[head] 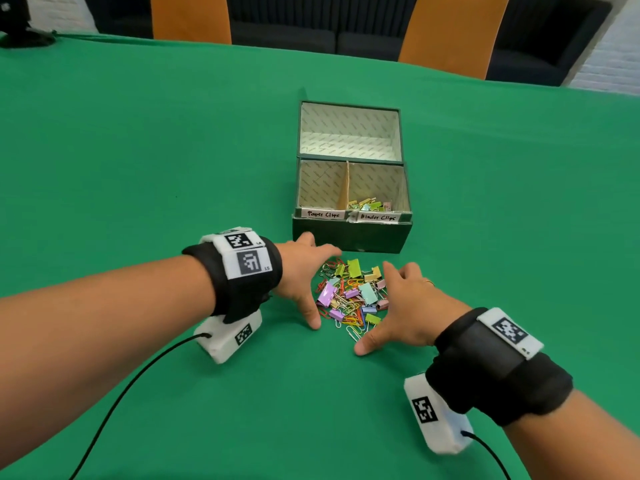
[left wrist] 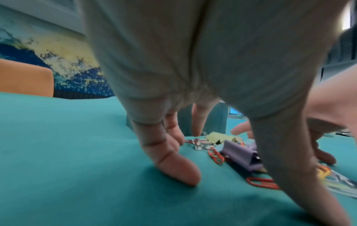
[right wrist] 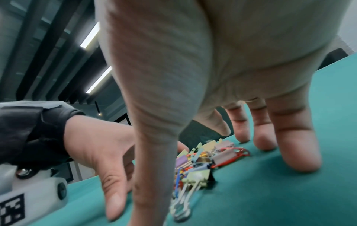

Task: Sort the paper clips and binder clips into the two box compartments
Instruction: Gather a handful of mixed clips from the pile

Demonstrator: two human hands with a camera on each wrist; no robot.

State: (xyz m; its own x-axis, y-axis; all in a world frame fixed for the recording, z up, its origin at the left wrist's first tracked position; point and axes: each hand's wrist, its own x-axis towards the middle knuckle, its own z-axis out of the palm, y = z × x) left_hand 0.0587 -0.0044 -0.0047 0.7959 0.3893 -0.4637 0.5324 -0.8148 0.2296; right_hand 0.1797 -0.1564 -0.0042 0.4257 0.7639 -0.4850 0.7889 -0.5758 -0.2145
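Note:
A mixed pile of coloured paper clips and binder clips (head: pixel 351 296) lies on the green cloth just in front of the dark green box (head: pixel 353 237). My left hand (head: pixel 304 278) stands on the pile's left side and my right hand (head: pixel 405 303) on its right, fingers straight and tips on the cloth, holding nothing. In the left wrist view a purple binder clip (left wrist: pixel 239 154) and red paper clips (left wrist: pixel 216 156) lie between my fingers (left wrist: pixel 177 168). The right wrist view shows the pile (right wrist: pixel 203 162) between both hands. Several binder clips (head: pixel 369 204) lie in the right compartment labelled Binder Clips; the floor of the left one, labelled Paper Clips (head: pixel 323 214), is hidden by the front wall.
The box's open lid (head: pixel 349 129) lies flat behind the compartments. A dark monitor base (head: pixel 20 32) stands at the table's far left corner. Orange chairs (head: pixel 190 19) stand beyond the far edge. Cables trail from both wrist cameras toward me.

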